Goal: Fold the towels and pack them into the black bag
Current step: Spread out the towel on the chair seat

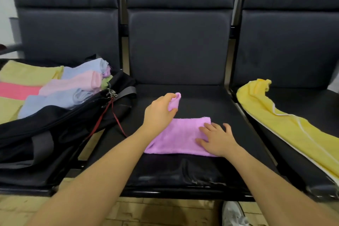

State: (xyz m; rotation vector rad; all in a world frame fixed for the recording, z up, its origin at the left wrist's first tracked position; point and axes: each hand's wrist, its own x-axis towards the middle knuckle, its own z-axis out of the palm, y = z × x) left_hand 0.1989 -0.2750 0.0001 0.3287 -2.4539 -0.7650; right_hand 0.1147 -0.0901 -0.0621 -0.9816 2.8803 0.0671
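A purple towel (176,137) lies partly folded on the middle black seat (183,170). My left hand (158,113) pinches its far left corner and lifts it off the seat. My right hand (216,139) rests flat, fingers spread, on the towel's right end. The black bag (55,130) lies unzipped on the left seat, holding several folded towels in yellow-green, pink and light blue (55,88). An unfolded yellow towel (286,123) is draped over the right seat.
Three black padded chairs stand in a row with tall backrests (178,46). A red cord (102,117) and metal zipper pulls hang from the bag's edge. A white shoe (233,214) shows on the tiled floor below.
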